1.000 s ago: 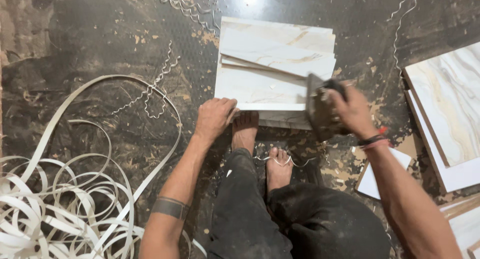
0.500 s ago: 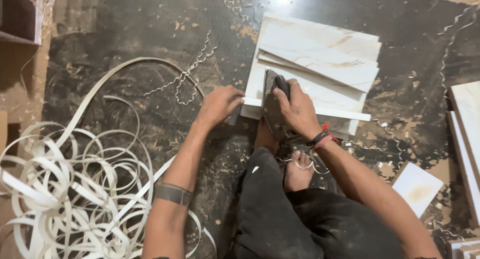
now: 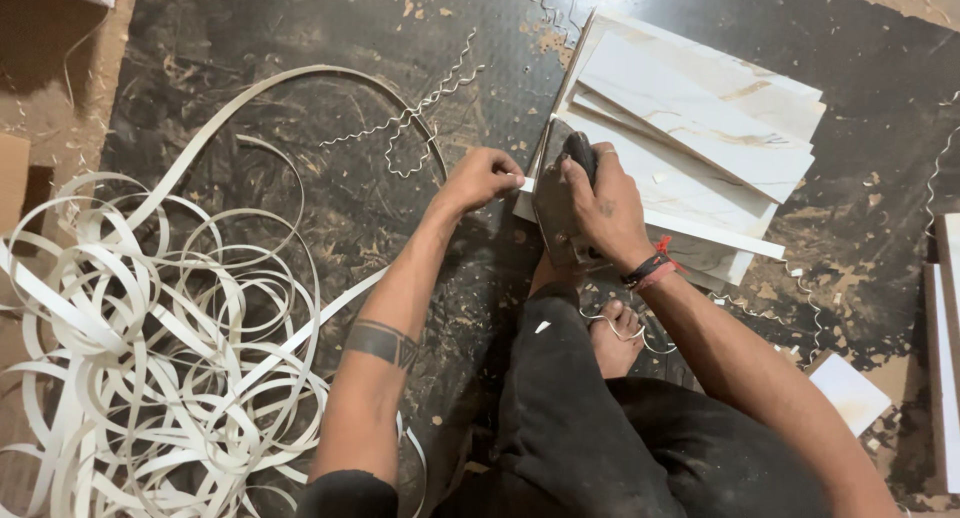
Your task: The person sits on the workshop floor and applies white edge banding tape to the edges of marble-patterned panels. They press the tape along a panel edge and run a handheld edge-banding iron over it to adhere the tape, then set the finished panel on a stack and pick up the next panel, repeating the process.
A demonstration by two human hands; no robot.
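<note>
Beside a tangle of white edge-banding strip (image 3: 150,308) on the floor, the left hand (image 3: 480,178) pinches the white marbled laminate panel's (image 3: 700,143) edge, steadying it, while the right hand (image 3: 600,208) clenches a dark iron (image 3: 555,203) pressed against that edge.

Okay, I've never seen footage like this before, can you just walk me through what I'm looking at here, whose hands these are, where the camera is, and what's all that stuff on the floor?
The camera sits on a person's head and looks down, so you see their own two bare arms, dark trousers and a bare foot. They sit on a dark, scuffed floor. The right hand grips a dark, flat-bottomed tool, pressing it on the edge of a stack of white marbled panels. The left hand steadies the stack's near corner. To the left lies a big tangle of white strip, looping in coils. Thin curly shavings lie scattered above the hands. More white panels rest at the right edge, and a small white offcut lies near the right arm.
</note>
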